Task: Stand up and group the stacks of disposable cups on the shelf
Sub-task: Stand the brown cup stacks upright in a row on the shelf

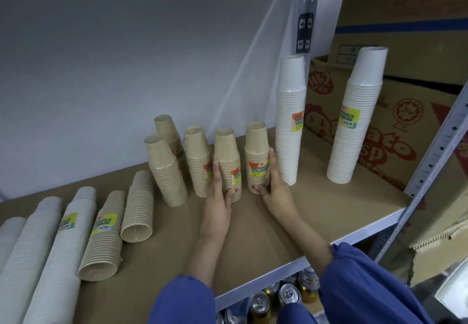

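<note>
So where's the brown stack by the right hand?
Head view, centre: the brown stack stands just left of a tall white stack, right hand holding it.

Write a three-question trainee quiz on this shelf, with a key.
1. How many brown stacks stand upright?
2. True or false: all white stacks stand upright.
3. The right hand holds: A) a white stack, B) a brown stack, C) nothing.

Key:
1. Five.
2. False, some lie flat at the left.
3. B.
</note>
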The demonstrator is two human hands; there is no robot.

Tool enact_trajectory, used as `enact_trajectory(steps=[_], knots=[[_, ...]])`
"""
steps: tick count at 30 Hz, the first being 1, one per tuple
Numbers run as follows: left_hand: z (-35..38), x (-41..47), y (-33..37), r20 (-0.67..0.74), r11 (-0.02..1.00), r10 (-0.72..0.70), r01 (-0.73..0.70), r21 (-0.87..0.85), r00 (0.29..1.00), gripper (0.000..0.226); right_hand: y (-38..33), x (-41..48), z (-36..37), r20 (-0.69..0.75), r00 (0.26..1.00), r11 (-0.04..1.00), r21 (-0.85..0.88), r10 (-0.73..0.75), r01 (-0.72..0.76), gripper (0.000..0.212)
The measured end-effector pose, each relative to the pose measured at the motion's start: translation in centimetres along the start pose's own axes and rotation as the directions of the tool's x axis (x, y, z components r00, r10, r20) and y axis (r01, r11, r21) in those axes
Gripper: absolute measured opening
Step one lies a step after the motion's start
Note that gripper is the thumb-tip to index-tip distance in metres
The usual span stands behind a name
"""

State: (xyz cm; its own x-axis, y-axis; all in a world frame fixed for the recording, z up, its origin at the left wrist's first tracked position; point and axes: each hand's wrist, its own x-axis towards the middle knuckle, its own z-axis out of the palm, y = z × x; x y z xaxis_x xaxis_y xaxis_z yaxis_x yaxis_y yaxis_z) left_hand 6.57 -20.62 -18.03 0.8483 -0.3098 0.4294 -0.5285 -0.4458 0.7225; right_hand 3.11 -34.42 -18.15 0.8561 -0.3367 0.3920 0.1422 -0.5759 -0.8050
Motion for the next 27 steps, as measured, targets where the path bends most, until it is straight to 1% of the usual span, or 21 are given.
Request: enact_trajectory(steps=[3,8,13,16,20,22,23,25,27], knots=[[-0.1,-0.1,0.1,-0.005,1.0,-0.004,0.004,-0.002,1.0,0.077,0.0,-0.1,0.1,-0.016,1.0,1.0,-0.021,0.008,-0.008,0.095],[-0.5,-0.3,0.2,0.033,1.0,-0.023,0.022,0.011,0.999,0.078,-0.1,-0.3,0.0,-0.01,1.0,0.999,-0.028,0.021,-0.021,0.093],[-1.2,-0.9,0.5,0.055,0.999,-0.037,0.035,0.035,0.998,0.083,-0.4,-0.8,-0.3,-0.042,0.998,0.999,-0.008,0.043,-0.043,0.096],[-1.8,-1.6,0.5,0.059,0.994,-0.077,0.072,0.083,0.995,0.086,-0.3,-1.4,-0.4,-0.065,0.996,0.998,-0.028,0.054,-0.056,0.098],[-2.9,-2.5,0.4,0.082,0.983,-0.151,0.141,0.116,0.985,0.083,-0.3,-2.7,-0.5,-0.141,0.982,0.988,-0.074,0.127,-0.139,0.095],[-3.9,-3.2,0.3,0.058,0.979,-0.157,0.147,0.141,0.986,0.077,-0.7,-3.8,-0.5,-0.178,0.977,0.985,-0.106,0.118,-0.138,0.088],[-4.6,-3.6,0.2,0.031,0.977,-0.138,0.131,0.167,0.99,0.074,-0.9,-4.2,-0.4,-0.189,0.977,0.985,-0.121,0.097,-0.121,0.084],[-6.4,-4.5,-0.3,-0.051,0.973,-0.062,0.071,0.219,0.997,0.067,-1.8,-5.1,0.2,-0.198,0.979,0.986,-0.152,0.041,-0.072,0.073],[-8.5,-5.1,-0.8,-0.131,0.978,0.008,0.02,0.208,0.991,0.062,-3.1,-5.7,1.4,-0.173,0.985,0.985,-0.17,-0.019,-0.011,0.065]])
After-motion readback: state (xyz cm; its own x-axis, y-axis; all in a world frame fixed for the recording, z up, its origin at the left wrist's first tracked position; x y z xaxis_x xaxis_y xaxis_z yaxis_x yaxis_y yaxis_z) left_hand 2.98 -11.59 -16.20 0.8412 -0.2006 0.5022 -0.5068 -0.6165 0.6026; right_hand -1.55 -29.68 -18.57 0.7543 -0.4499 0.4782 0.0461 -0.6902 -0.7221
